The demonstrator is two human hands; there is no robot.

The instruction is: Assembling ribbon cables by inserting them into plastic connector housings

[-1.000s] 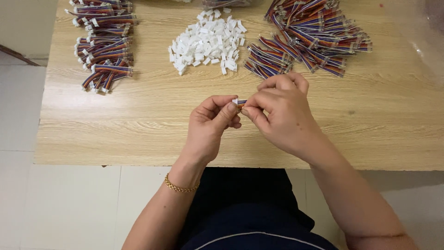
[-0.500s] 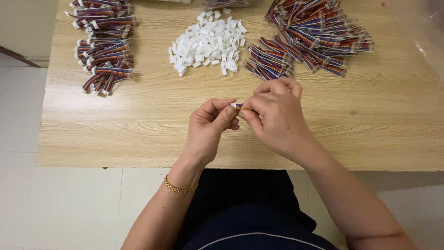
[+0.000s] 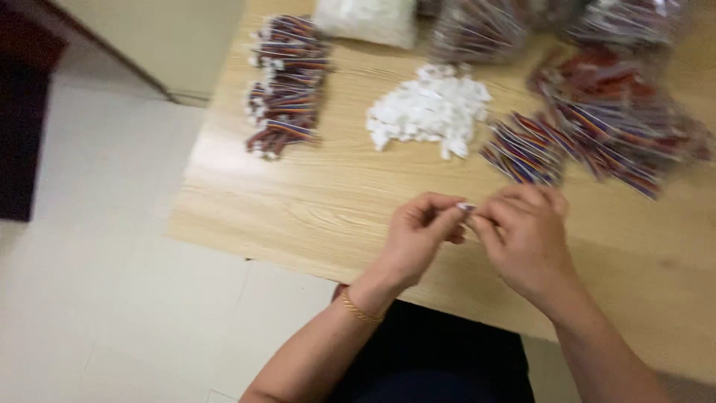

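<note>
Where the wooden desk (image 3: 313,201) meets pale floor tiles (image 3: 97,298), our left hand (image 3: 418,235) and right hand (image 3: 526,239) pinch a small white connector (image 3: 467,207) — the view has swung left, blurred.

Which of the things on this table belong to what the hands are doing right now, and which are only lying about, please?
In use: left hand, right hand, small white piece pinched between them.

Lying about: white connector pile, loose wire bundles, stacked wire bundles, white bag.
</note>
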